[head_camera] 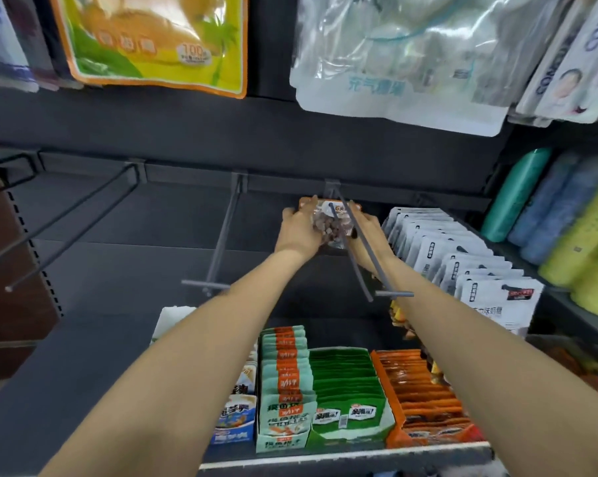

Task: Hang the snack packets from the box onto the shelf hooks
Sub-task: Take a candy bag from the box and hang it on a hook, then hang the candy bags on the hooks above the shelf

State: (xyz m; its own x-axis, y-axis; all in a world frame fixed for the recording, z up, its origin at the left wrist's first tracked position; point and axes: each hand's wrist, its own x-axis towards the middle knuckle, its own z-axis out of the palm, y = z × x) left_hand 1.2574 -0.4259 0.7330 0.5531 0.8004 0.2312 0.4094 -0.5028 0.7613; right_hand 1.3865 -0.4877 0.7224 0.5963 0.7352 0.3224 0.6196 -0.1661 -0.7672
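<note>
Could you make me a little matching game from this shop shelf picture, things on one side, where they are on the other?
Things:
1. snack packet
2. white packets
3. green box
4. yellow pouch

Places:
A. row on the hook to the right of the hands
B. hanging at upper left
C. held by left hand and right hand, far back on a hook
D. on the lower shelf, between a pale green and an orange box

Pairs: 1-C, 2-A, 3-D, 4-B
</note>
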